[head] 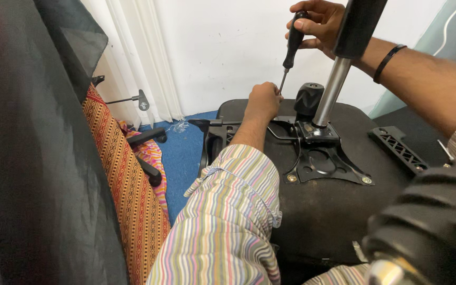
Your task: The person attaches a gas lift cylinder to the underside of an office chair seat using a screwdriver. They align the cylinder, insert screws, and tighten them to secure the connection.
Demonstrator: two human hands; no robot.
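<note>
An upturned black office chair seat (323,211) lies before me with a black metal mechanism plate (323,161) bolted to it. A chrome gas cylinder (332,89) rises from the plate. My right hand (317,22) grips the black handle of a screwdriver (291,50), held upright with its tip down at the plate's far left corner. My left hand (263,101), in a striped sleeve, rests closed at that corner beside the screwdriver tip. What it pinches is hidden.
A black armrest bracket (399,149) lies on the seat at right. A black knob (308,97) stands behind the plate. Dark fabric (32,158) and an orange patterned cloth (127,184) fill the left. Blue carpet (183,153), a white curtain and a white wall lie beyond.
</note>
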